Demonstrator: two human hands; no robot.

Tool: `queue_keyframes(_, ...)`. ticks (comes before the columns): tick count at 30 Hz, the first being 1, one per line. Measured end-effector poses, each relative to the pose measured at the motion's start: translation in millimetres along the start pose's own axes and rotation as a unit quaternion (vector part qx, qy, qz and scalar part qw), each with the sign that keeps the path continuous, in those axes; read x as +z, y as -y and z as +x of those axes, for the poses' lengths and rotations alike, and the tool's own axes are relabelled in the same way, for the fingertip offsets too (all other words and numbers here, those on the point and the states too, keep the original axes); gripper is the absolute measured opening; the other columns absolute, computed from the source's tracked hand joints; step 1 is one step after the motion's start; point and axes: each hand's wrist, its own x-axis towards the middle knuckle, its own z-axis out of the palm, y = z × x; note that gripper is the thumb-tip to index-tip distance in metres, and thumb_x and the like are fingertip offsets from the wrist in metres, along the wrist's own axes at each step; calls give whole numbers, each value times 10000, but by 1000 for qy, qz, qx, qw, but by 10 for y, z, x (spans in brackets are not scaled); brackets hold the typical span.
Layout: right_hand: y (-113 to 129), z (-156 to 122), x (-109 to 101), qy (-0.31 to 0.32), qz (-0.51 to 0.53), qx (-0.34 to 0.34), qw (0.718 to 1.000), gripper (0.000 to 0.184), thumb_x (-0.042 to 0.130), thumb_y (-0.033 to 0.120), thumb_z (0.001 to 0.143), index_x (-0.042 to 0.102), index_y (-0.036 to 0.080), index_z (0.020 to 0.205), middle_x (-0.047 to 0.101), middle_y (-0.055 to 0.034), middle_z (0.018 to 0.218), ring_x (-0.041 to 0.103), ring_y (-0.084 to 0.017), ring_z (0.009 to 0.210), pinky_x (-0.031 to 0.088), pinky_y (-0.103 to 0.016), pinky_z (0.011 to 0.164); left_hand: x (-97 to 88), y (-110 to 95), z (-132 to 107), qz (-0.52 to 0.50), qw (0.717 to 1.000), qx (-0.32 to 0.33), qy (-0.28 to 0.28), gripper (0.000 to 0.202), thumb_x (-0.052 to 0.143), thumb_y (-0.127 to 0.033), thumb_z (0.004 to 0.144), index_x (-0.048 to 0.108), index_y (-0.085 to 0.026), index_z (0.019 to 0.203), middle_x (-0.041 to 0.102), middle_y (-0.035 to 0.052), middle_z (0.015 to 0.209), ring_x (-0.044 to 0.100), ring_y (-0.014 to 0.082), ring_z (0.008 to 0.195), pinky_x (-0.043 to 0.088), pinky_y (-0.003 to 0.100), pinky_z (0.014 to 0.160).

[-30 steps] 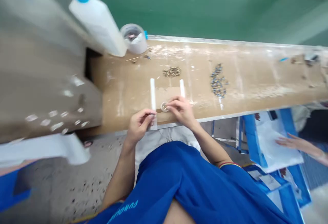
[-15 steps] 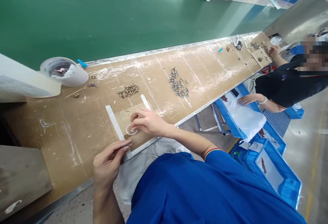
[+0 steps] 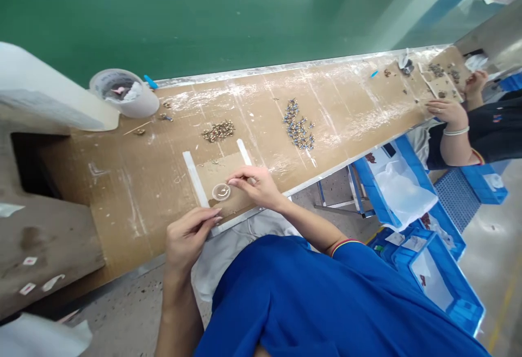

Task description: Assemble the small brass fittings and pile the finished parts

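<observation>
A small clear plastic ring (image 3: 221, 191) lies on the brown cardboard bench top (image 3: 326, 98), between two white strips (image 3: 196, 179). My right hand (image 3: 253, 185) is just beside the ring, its fingertips pinched together close to its right edge. Whether those fingers hold a tiny part is too small to tell. My left hand (image 3: 190, 234) rests near the bench's front edge by the lower end of the left strip, and nothing shows in it. Beyond the strips lie a heap of small brass parts (image 3: 219, 131) and a heap of blue-and-metal parts (image 3: 298, 128).
A clear tub (image 3: 124, 93) and a white bottle (image 3: 53, 87) stand at the bench's far left. A co-worker's hands (image 3: 446, 112) are at the bench's right end. Blue crates (image 3: 436, 275) and a white bag (image 3: 408, 191) lie below the front edge.
The view has swung, bringing more of the bench and the co-worker into sight. My right fingertips have drawn slightly off the ring. The co-worker's hand has moved from the white bag to the bench.
</observation>
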Motion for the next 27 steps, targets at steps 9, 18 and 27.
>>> queue_keyframes(9, 107, -158, 10, -56, 34, 4, 998, 255, 652, 450, 939, 753, 230, 858, 788, -33, 858, 728, -170, 777, 567, -303, 734, 50, 3, -76, 24, 1000, 1, -1, 216, 698, -356, 907, 799, -185, 822, 775, 58, 780, 707, 153, 673, 552, 231, 628)
queue_keyframes(18, 178, -263, 69, -25, -39, -75, 996, 178, 641, 362, 960, 751, 261, 862, 782, -18, 815, 731, -183, 768, 571, -322, 704, 69, 105, -126, 38, 997, 62, 12, 219, 665, -331, 957, 782, -157, 892, 756, 62, 783, 676, 135, 682, 511, 237, 639)
queue_keyframes(27, 133, -341, 118, 2, -79, -76, 994, 178, 623, 336, 970, 752, 264, 869, 787, -15, 830, 744, -187, 786, 592, -332, 729, 93, 84, -136, 55, 996, 64, 9, 301, 629, -390, 977, 769, -150, 861, 718, 53, 729, 632, 128, 647, 474, 237, 615)
